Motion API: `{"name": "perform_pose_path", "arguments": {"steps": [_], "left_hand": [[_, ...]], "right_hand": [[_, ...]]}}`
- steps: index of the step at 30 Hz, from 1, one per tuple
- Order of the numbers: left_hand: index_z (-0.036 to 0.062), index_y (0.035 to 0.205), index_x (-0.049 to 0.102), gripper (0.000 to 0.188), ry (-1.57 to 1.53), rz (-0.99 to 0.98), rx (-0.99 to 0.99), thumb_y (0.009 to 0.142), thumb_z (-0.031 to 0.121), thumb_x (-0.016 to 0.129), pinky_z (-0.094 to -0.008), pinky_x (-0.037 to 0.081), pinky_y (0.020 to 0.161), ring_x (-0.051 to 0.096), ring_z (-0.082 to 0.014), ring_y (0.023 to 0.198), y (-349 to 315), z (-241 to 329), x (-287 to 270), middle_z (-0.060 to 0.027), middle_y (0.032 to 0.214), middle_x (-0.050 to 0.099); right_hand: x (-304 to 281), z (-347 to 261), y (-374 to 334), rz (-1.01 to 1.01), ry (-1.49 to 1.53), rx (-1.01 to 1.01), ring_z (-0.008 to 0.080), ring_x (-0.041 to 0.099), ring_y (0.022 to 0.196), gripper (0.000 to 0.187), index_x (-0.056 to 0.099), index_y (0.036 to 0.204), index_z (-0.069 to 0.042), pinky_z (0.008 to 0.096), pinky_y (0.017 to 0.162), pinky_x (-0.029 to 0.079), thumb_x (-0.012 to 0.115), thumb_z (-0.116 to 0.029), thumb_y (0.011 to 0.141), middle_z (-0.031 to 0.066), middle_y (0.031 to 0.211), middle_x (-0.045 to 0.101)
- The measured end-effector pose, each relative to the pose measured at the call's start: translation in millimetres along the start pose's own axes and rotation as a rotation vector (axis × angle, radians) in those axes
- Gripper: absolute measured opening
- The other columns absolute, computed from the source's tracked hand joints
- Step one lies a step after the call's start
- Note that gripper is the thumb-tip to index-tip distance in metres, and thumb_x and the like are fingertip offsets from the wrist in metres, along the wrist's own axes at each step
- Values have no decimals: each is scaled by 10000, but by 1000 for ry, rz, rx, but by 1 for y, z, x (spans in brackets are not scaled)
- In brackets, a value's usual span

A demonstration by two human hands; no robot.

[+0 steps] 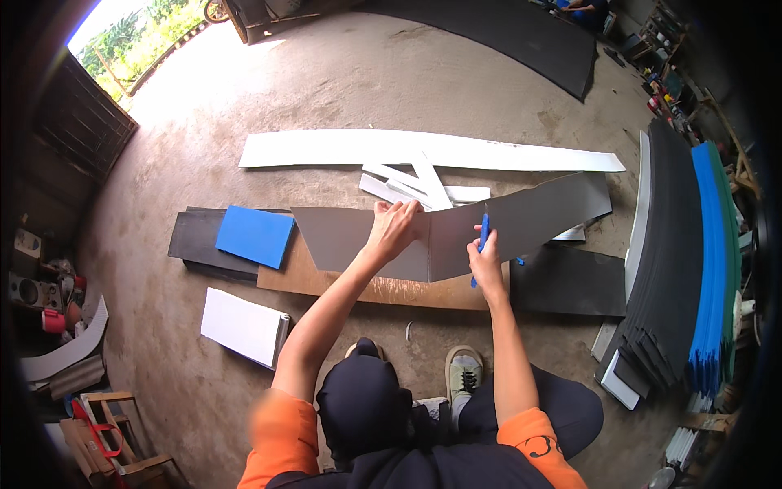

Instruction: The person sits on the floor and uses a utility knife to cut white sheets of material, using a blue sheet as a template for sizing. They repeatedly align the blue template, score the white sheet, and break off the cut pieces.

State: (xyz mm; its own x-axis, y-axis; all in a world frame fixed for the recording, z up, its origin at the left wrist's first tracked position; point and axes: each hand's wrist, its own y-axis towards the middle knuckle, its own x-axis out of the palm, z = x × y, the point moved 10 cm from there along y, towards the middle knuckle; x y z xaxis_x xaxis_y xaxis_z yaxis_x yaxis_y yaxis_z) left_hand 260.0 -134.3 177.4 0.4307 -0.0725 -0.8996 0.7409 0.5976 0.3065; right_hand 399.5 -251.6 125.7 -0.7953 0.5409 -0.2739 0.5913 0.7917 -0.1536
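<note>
A long grey plastic sheet [521,220] lies across a brown board [326,284], with a crease or cut line down it and its right part raised at an angle. My left hand [394,231] grips the sheet's far edge just left of that line, fingers curled over it. My right hand [486,259] is closed around a blue utility knife [485,232], held upright in front of the sheet's right part. Whether the blade touches the sheet cannot be made out.
Beyond the sheet lie white strips [436,186] and a long white panel [423,148]. A blue piece [255,235] rests on dark sheets at left, near a white stack [244,324]. Black sheets [664,261] and blue sheets [709,244] stand at right. A person [588,12] is far back.
</note>
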Motion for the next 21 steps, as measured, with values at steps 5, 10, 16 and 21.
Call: {"name": "perform_pose_path", "arguments": {"steps": [5,10,16,21], "left_hand": [[123,932,517,317,85,104,23,676,241,662,-422,311,801,526,-152,855,-32,9,-9,10,858,562],[131,927,508,237,43,152,148,736,223,614,-406,278,809,506,-140,875,-57,32,1,14,853,520],[128,938,486,160,-65,107,154,841,253,509,-417,259,814,517,-165,865,-59,27,-3,-2,859,541],[129,933,479,161,-86,110,144,848,264,500,-430,263,792,527,-186,851,-58,27,-2,-16,846,548]], "right_hand": [[-7,-13,-34,79,-308,-277,160,493,833,506,323,1253,-37,292,715,435,450,12,766,85,931,459],[8,-5,-65,-71,-50,-106,132,545,536,381,304,1246,-16,268,484,453,388,-56,876,94,841,545],[38,-13,-93,-125,-190,-68,160,536,457,306,334,1165,32,293,394,434,372,-139,914,104,629,524],[43,-30,-105,40,-509,-188,411,581,644,263,362,1051,16,470,498,458,356,-214,924,277,682,563]]}}
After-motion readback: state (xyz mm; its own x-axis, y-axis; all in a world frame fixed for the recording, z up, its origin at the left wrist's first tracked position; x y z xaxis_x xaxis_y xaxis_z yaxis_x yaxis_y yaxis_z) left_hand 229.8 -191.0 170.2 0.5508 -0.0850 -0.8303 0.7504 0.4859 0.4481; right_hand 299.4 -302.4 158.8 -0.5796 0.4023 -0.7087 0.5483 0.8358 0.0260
